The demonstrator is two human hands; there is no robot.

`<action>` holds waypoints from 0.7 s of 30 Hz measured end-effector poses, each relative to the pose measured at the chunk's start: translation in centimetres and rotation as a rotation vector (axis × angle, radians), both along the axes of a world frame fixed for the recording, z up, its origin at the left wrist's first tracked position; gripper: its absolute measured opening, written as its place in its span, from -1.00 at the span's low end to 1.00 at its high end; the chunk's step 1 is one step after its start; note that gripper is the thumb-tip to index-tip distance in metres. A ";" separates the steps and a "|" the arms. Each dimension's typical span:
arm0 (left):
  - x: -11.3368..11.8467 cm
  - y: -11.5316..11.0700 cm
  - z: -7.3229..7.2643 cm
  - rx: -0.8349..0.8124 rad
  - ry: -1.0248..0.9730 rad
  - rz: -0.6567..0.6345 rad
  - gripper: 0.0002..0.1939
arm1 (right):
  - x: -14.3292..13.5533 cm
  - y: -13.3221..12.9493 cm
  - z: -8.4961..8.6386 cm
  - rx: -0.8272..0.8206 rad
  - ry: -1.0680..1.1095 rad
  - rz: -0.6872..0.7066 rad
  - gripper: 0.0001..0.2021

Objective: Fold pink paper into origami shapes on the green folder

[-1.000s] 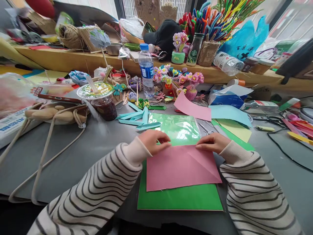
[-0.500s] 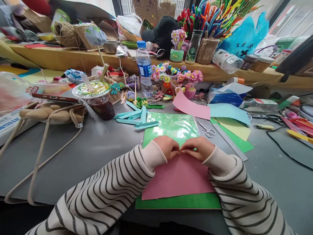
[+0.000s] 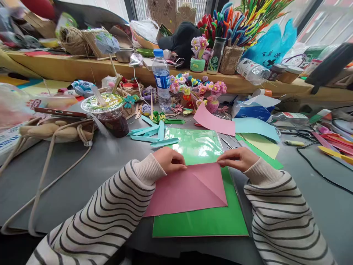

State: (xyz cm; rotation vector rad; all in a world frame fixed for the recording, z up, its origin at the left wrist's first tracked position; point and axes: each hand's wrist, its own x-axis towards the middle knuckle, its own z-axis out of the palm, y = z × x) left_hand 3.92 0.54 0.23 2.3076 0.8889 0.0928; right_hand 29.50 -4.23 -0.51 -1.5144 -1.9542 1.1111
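Observation:
A pink sheet of paper (image 3: 190, 191) with a diagonal crease at its right side lies over a green sheet in a clear sleeve (image 3: 204, 224). At the pink sheet's upper edge, left of its middle, my left hand (image 3: 171, 160) is closed on the paper, fingers curled. My right hand (image 3: 237, 158) pinches the upper right corner between thumb and fingers. Small scissors (image 3: 228, 143) lie just beyond my right hand, partly hidden. Folded light-blue strips (image 3: 154, 131) are heaped beyond my left hand.
A drink cup (image 3: 111, 117) and a corded bag (image 3: 59, 130) stand at the left. Behind are a water bottle (image 3: 162, 82) and crochet flowers (image 3: 211, 90). Curved pink (image 3: 213, 121) and blue paper (image 3: 256, 128) lie right of centre, near a black cable (image 3: 320, 173).
My hands have moved apart along the pink paper's upper edge, the left one leftward and the right one rightward. The pink sheet has shifted left and turned, and its crease now shows.

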 end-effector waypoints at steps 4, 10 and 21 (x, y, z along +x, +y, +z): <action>-0.1 -0.1 -0.5 -0.001 0.024 0.013 -0.75 | 0.2 0.4 -0.4 0.075 -0.010 -0.179 -0.79; 1.2 -0.6 -1.4 0.053 0.025 -0.028 -0.77 | -4.1 0.4 -0.9 0.193 0.013 0.147 -0.82; -1.0 0.3 -0.1 -0.050 -0.033 0.001 -0.75 | -3.3 0.3 -1.3 0.205 -0.052 0.121 -0.81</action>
